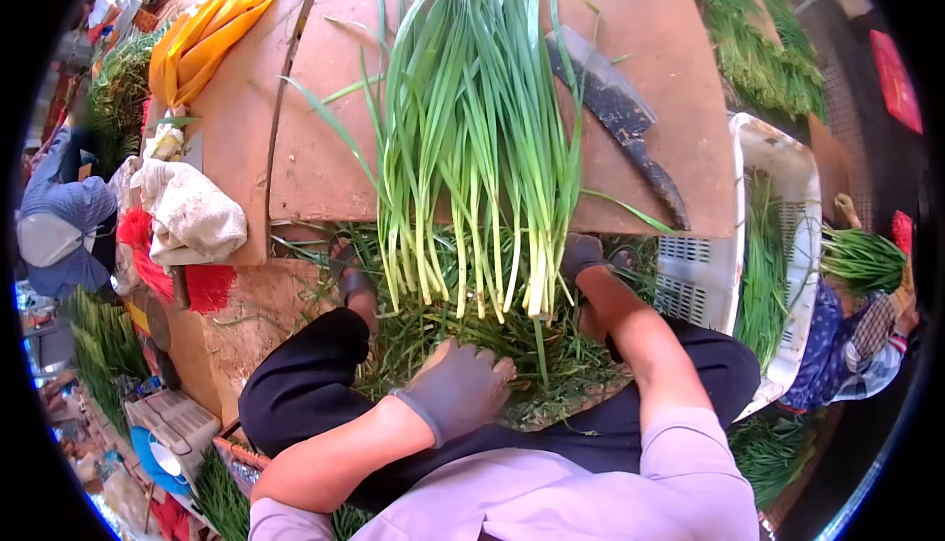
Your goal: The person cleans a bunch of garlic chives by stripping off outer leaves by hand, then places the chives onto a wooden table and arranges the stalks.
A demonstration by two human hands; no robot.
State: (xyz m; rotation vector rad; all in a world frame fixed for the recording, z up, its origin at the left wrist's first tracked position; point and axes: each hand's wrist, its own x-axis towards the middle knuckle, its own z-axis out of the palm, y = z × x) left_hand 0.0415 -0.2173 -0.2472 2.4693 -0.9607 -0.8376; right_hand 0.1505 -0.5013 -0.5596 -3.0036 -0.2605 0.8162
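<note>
A wide bunch of garlic chives (pixel 472 137), with long flat green leaves and pale stalk ends, lies across a brown board (pixel 660 39). Its cut ends hang over the board's near edge. My right hand (pixel 583 254), in a grey glove, is at the right side of the stalks; its fingers are mostly hidden. Below the stalk ends, my left hand (pixel 458 388), also gloved, is apart from the bunch. Its fingers curl downward, and what they may hold is out of sight. A cleaver (pixel 610 98) with a dark, stained blade rests right of the leaves, handle toward me.
Loose green trimmings (pixel 492 354) cover the ground between my legs. A white plastic crate (pixel 802 295) with greens stands at right. An orange cloth (pixel 217 29) and a whitish sack (pixel 192 208) lie at left. One person (pixel 64 216) is at far left, another (pixel 837 354) at far right.
</note>
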